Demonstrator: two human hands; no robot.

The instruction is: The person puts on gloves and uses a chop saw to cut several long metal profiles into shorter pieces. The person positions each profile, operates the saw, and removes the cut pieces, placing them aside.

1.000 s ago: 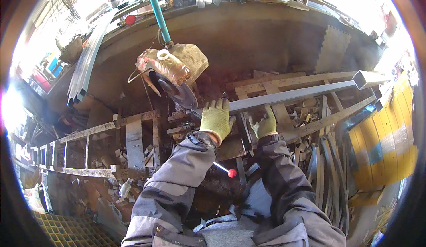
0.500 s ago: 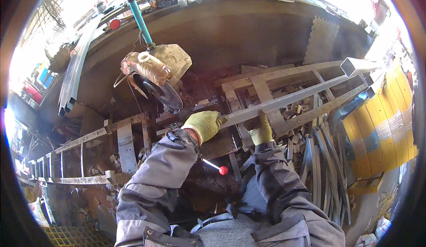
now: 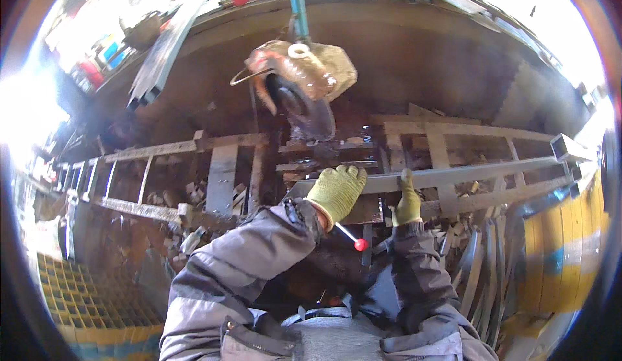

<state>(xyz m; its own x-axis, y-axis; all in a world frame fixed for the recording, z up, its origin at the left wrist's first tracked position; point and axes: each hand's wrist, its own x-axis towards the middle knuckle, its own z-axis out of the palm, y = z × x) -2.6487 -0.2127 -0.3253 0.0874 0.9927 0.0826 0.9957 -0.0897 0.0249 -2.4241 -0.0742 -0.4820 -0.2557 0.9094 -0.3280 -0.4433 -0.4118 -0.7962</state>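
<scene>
A long grey square metal tube lies across the rollers and frame of a cut-off saw bench. Over its left end lies my left hand in a yellow-green glove, fingers together and bent over the tube. Just to the right, my gloved right hand grips the tube from the near side, thumb up and the other fingers hidden. Beyond my left hand, the saw's dark disc hangs raised, with a brown plastic bottle fixed beside it. Near my left wrist is a lever with a red knob.
Ladder-like metal supports run off to the left and right. Cut strips and small offcuts lie at right below the bench. Yellow slatted panels stand at far right, a yellow grating at lower left. More tubes rest at upper left.
The tube has slid left, its end now beyond my left hand, near the disc. My left hand has moved from gripping the end to lying over the top. The view has turned left.
</scene>
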